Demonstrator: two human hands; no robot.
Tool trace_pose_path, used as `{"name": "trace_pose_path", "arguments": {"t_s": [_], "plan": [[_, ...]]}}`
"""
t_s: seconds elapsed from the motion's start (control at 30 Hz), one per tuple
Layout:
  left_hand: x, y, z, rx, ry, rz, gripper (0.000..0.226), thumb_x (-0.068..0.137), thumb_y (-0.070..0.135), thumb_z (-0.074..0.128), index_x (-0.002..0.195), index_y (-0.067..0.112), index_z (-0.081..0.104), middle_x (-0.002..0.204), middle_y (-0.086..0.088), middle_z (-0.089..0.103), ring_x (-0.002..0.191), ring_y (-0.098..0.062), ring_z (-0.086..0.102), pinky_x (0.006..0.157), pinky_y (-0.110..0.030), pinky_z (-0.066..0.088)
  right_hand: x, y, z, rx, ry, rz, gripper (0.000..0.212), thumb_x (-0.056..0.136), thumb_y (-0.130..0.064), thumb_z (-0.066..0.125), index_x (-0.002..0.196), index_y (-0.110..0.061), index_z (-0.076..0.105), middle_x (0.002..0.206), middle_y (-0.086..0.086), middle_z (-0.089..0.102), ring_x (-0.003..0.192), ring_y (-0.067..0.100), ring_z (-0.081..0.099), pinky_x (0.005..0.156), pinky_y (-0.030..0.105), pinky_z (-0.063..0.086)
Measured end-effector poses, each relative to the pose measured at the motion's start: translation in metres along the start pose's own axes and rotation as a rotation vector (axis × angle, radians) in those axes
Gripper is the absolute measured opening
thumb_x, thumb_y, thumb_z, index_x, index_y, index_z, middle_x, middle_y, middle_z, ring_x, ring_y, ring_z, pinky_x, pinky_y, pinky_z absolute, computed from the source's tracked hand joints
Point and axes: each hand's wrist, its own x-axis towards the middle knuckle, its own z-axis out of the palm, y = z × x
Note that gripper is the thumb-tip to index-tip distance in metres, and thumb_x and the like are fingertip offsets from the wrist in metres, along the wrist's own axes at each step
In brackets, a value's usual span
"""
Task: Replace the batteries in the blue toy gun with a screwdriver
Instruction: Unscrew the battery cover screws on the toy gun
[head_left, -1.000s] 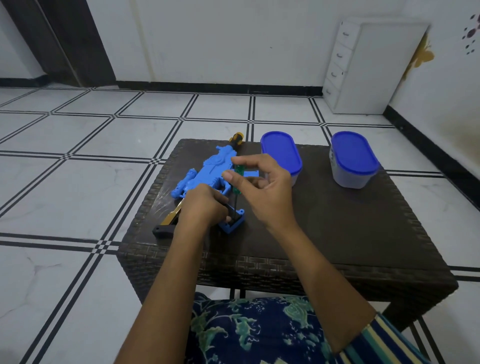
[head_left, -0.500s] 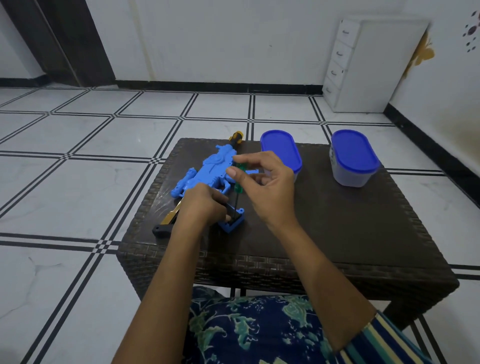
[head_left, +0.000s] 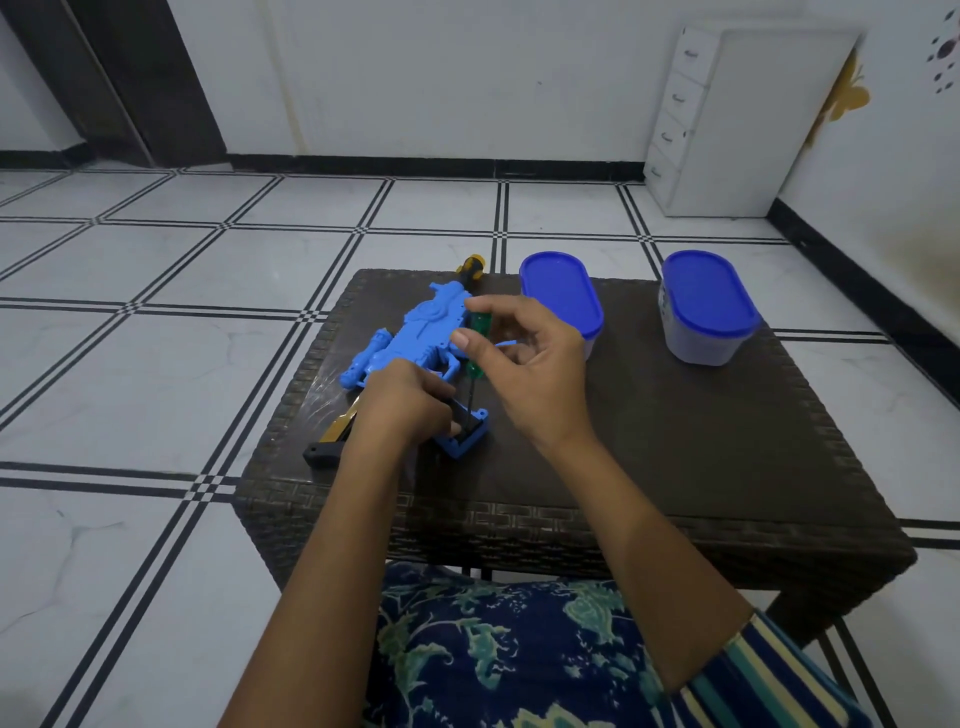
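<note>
Two grips: right hand (head_left: 530, 374) pinches green-handled screwdriver (head_left: 476, 326), left hand (head_left: 400, 405) clamps blue plastic toy gun (head_left: 415, 338); we want the shaft plumb, tip seemingly seated.

Soft, even light in a slightly dim room.
The white floor (head_left: 130, 364) looks bright, and the dark table (head_left: 675, 441) has faint shadows and a small shine on its left side. Floor lines bend near the edges. Far things look fuzzy.

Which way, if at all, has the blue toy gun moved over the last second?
No. The blue toy gun lies where it was, with the same gap to the blue-lidded container on the table.
</note>
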Motion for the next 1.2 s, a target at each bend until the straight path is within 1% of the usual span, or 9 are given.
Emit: {"name": "trace_pose_path", "arguments": {"t_s": [0.1,0.2,0.33,0.47,0.57,0.7,0.83,1.03,1.2], "plan": [[0.001,-0.001,0.001,-0.007,0.003,0.000,0.046,0.072,0.003,0.078,0.114,0.020,0.070,0.126,0.000,0.062,0.107,-0.016,0.057,0.086,-0.027,0.045,-0.001,0.002,0.000,-0.003,-0.018,-0.004,0.027,0.083,-0.005,0.075,0.109,-0.011,0.071,0.099,0.013,0.066,0.076,0.011,0.062,0.062,0.021,0.054],[0.002,-0.002,0.001,-0.013,0.002,0.001,0.047,0.071,0.003,0.079,0.114,0.020,0.070,0.129,0.000,0.061,0.112,-0.017,0.057,0.088,-0.027,0.045,-0.002,0.000,-0.002,0.004,-0.014,0.002,0.031,0.084,-0.003,0.073,0.114,-0.012,0.069,0.102,0.011,0.066,0.074,0.004,0.062,0.062,0.015,0.052],[0.004,-0.003,0.001,-0.012,0.005,0.007,0.048,0.070,0.003,0.079,0.114,0.020,0.070,0.130,0.000,0.061,0.113,-0.016,0.057,0.089,-0.026,0.044,0.000,-0.002,-0.006,0.008,0.059,-0.009,0.031,0.082,-0.002,0.074,0.112,-0.010,0.069,0.100,0.002,0.068,0.088,0.005,0.064,0.071,0.016,0.053],[0.006,-0.003,0.000,0.001,-0.005,0.005,0.049,0.071,0.004,0.080,0.116,0.021,0.069,0.132,0.001,0.059,0.115,-0.017,0.056,0.093,-0.029,0.045,0.003,-0.005,-0.008,0.021,0.119,-0.025,0.027,0.083,-0.001,0.074,0.108,-0.009,0.069,0.098,0.001,0.068,0.081,0.003,0.062,0.070,0.019,0.055],[0.007,-0.004,0.000,0.013,-0.008,0.011,0.049,0.071,0.005,0.080,0.116,0.021,0.069,0.132,0.002,0.059,0.115,-0.017,0.056,0.094,-0.029,0.045,0.003,-0.004,-0.007,0.035,0.123,-0.025,0.025,0.083,-0.001,0.074,0.106,-0.008,0.069,0.097,0.005,0.068,0.082,0.009,0.064,0.070,0.020,0.055],[0.007,-0.007,0.000,0.013,0.000,0.030,0.049,0.070,0.006,0.080,0.116,0.021,0.069,0.132,0.003,0.059,0.118,-0.017,0.054,0.100,-0.031,0.044,0.000,0.001,-0.004,0.026,0.075,-0.011,0.026,0.083,-0.003,0.074,0.108,-0.007,0.069,0.100,0.008,0.069,0.085,0.017,0.068,0.071,0.023,0.056],[0.007,-0.008,-0.001,0.023,-0.014,0.043,0.049,0.071,0.008,0.080,0.116,0.023,0.069,0.132,0.003,0.060,0.118,-0.016,0.054,0.098,-0.029,0.044,0.000,0.001,-0.003,0.000,0.041,-0.002,0.026,0.084,-0.006,0.073,0.109,-0.008,0.069,0.103,0.006,0.070,0.085,0.017,0.069,0.071,0.026,0.058],[0.006,-0.011,-0.004,0.047,-0.065,0.058,0.053,0.070,0.013,0.082,0.119,0.024,0.067,0.132,0.003,0.059,0.119,-0.016,0.053,0.101,-0.032,0.043,-0.001,-0.001,-0.002,0.011,-0.035,0.020,0.029,0.087,-0.003,0.069,0.116,-0.010,0.068,0.108,0.005,0.071,0.100,0.016,0.069,0.080,0.036,0.060],[0.005,-0.014,-0.004,0.087,-0.057,0.080,0.056,0.067,0.019,0.084,0.120,0.027,0.067,0.132,0.005,0.059,0.119,-0.014,0.054,0.101,-0.031,0.044,-0.002,-0.001,0.001,0.010,-0.127,0.006,0.032,0.090,-0.001,0.065,0.115,-0.019,0.066,0.113,0.002,0.071,0.106,0.009,0.067,0.084,0.033,0.058]]}}
